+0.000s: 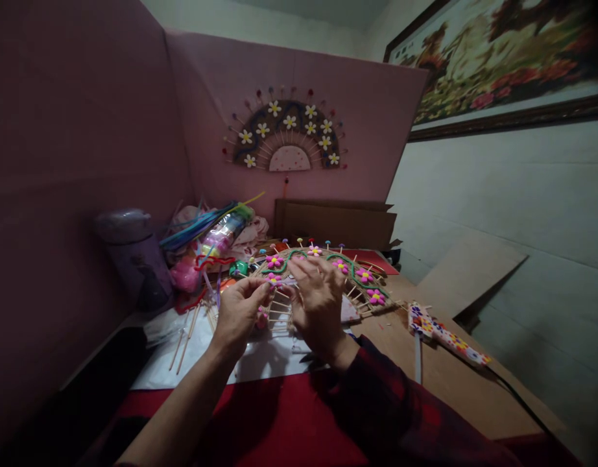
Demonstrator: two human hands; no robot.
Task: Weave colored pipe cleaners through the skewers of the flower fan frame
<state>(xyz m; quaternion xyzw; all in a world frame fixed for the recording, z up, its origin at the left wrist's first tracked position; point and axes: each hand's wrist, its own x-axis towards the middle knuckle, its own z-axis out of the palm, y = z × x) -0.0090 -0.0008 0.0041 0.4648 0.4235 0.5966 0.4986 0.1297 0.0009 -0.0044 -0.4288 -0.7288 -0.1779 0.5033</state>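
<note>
As I watch through the head view, both forearms reach forward, wrists raised, the left hand [237, 312] and right hand [321, 308] meeting before a fan-shaped piece [353, 272] on the tabletop [474, 402]. I see a brown, coarse-looking arc with soft pink flowers [364, 277], a wavy green cord and slim wooden sticks [279, 312]; smooth white sheeting [157, 366] lies beneath the hands. On the left hand, thumb and fingertip pinch narrowly on a small pale piece [288, 282]; the right hand's fingers arch close over it, whether gripping I cannot tell.
</note>
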